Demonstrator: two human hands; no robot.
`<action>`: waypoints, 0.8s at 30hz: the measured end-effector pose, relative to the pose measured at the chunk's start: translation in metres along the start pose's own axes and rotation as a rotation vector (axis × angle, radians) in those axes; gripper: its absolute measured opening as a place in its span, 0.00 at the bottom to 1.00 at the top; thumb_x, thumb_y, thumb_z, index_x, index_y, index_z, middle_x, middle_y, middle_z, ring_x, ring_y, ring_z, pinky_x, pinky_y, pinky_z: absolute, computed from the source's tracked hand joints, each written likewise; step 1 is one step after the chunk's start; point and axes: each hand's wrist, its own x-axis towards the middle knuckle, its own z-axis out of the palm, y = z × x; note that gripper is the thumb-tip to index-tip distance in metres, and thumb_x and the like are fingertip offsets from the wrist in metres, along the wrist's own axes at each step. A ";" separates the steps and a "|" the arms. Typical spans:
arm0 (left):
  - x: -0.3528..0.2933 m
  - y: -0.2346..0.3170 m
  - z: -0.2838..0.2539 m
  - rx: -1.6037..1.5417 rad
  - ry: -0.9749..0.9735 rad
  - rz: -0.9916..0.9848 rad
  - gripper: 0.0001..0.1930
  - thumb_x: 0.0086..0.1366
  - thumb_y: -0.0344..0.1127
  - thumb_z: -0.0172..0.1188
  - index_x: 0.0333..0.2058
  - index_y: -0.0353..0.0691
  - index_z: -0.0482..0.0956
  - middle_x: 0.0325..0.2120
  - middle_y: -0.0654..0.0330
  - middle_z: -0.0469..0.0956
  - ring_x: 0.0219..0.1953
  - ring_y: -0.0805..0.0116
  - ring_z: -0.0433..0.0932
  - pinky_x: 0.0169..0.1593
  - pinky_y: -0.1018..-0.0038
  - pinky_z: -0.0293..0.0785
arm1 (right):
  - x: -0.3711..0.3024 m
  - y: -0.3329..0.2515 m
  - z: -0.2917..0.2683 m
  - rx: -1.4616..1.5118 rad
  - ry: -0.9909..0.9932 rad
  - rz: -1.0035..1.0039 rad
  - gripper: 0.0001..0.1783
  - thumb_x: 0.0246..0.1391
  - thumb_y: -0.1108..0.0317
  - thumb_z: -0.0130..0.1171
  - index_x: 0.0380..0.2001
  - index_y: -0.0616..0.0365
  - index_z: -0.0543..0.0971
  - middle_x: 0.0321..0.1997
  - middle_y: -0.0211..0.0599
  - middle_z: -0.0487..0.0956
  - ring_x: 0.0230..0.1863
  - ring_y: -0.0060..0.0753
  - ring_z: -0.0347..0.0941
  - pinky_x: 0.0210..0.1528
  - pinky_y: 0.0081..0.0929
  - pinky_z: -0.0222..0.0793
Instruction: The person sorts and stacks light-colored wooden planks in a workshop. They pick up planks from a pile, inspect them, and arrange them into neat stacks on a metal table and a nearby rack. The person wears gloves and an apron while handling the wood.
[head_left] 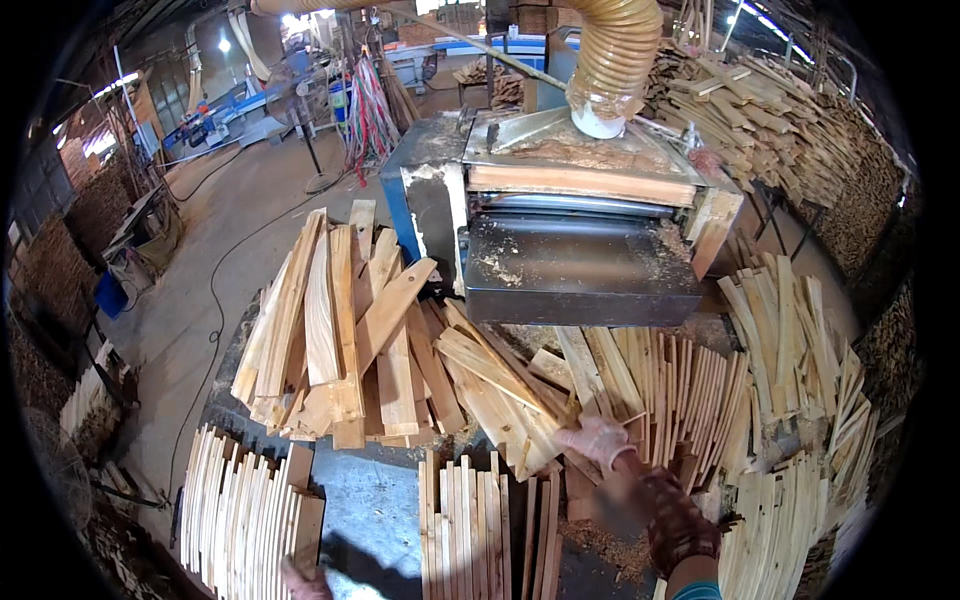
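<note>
My right hand (598, 441), in what looks like a pale glove below a dark red patterned sleeve, reaches forward into the pile of loose boards. Its fingers are closed around the near end of a wooden board (500, 378) that slants up to the left. My left hand (306, 582) is low at the bottom edge, beside a row of thin boards stood on edge (243, 515). Most of its fingers are cut off or blurred there. A heap of wider loose boards (335, 330) fans out ahead of my hands.
Ahead stands a planer (585, 255) with a dark metal bed and a ribbed yellow hose (618, 55). More board stacks (465, 530) and leaning strips (690, 400) surround my right arm. A wood pile (770, 125) rises at the back right. A black cable (215, 310) crosses the floor.
</note>
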 end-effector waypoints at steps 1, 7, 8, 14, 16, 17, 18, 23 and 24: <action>0.010 0.005 0.018 -0.123 -0.174 -0.122 0.31 0.63 0.44 0.64 0.62 0.39 0.67 0.48 0.40 0.75 0.50 0.47 0.77 0.50 0.59 0.75 | -0.019 -0.004 0.006 0.023 0.039 -0.142 0.58 0.49 0.23 0.53 0.63 0.70 0.66 0.31 0.40 0.77 0.34 0.35 0.76 0.31 0.27 0.73; -0.022 0.226 0.050 -1.001 -0.959 0.212 0.30 0.67 0.43 0.61 0.62 0.34 0.63 0.45 0.53 0.81 0.52 0.64 0.77 0.54 0.69 0.76 | -0.127 -0.038 0.044 0.298 -0.035 -0.369 0.46 0.56 0.31 0.52 0.63 0.59 0.65 0.40 0.46 0.79 0.37 0.36 0.77 0.38 0.26 0.74; -0.032 0.259 0.058 -1.188 -1.098 0.019 0.31 0.67 0.41 0.61 0.63 0.35 0.61 0.47 0.53 0.80 0.51 0.62 0.78 0.53 0.67 0.77 | -0.136 -0.047 0.054 0.180 -0.014 -0.555 0.40 0.59 0.34 0.50 0.61 0.56 0.67 0.41 0.48 0.79 0.38 0.40 0.78 0.39 0.29 0.74; -0.039 0.334 0.099 -1.226 -1.434 -0.263 0.27 0.65 0.29 0.56 0.61 0.34 0.60 0.52 0.47 0.73 0.48 0.57 0.80 0.51 0.62 0.82 | -0.116 -0.046 0.082 0.379 -0.196 -0.571 0.35 0.64 0.36 0.47 0.55 0.57 0.73 0.34 0.47 0.80 0.36 0.44 0.79 0.41 0.27 0.76; -0.027 0.326 0.095 -1.158 -1.504 -0.272 0.28 0.61 0.25 0.57 0.60 0.32 0.63 0.47 0.49 0.76 0.49 0.56 0.79 0.52 0.61 0.82 | -0.077 -0.020 0.088 0.455 0.113 -0.571 0.37 0.63 0.36 0.47 0.57 0.59 0.74 0.45 0.52 0.81 0.46 0.48 0.78 0.49 0.35 0.76; -0.021 0.310 0.083 -1.182 -1.449 -0.241 0.28 0.61 0.25 0.57 0.61 0.32 0.63 0.47 0.49 0.77 0.48 0.56 0.79 0.52 0.61 0.81 | -0.078 -0.045 0.057 0.383 0.208 -0.458 0.38 0.63 0.36 0.48 0.58 0.59 0.74 0.49 0.54 0.80 0.50 0.50 0.78 0.51 0.37 0.75; -0.025 0.299 0.075 -1.195 -1.447 -0.190 0.29 0.61 0.25 0.57 0.61 0.32 0.63 0.46 0.49 0.77 0.47 0.55 0.79 0.52 0.62 0.81 | -0.056 -0.029 0.061 0.311 0.278 -0.378 0.38 0.62 0.37 0.49 0.61 0.59 0.71 0.55 0.55 0.77 0.55 0.51 0.74 0.56 0.37 0.71; -0.014 0.159 0.101 -0.962 -1.163 0.162 0.31 0.61 0.24 0.59 0.64 0.38 0.63 0.45 0.56 0.79 0.47 0.66 0.80 0.49 0.70 0.80 | 0.044 -0.017 0.089 0.110 0.441 -0.353 0.44 0.58 0.42 0.52 0.69 0.60 0.57 0.72 0.51 0.60 0.72 0.51 0.55 0.72 0.38 0.51; -0.016 0.134 0.096 -0.937 -1.110 0.155 0.31 0.61 0.25 0.59 0.64 0.38 0.63 0.44 0.56 0.80 0.46 0.66 0.80 0.48 0.70 0.79 | 0.053 -0.014 0.094 0.047 0.426 -0.352 0.45 0.58 0.42 0.52 0.69 0.60 0.55 0.73 0.49 0.57 0.73 0.50 0.52 0.74 0.39 0.47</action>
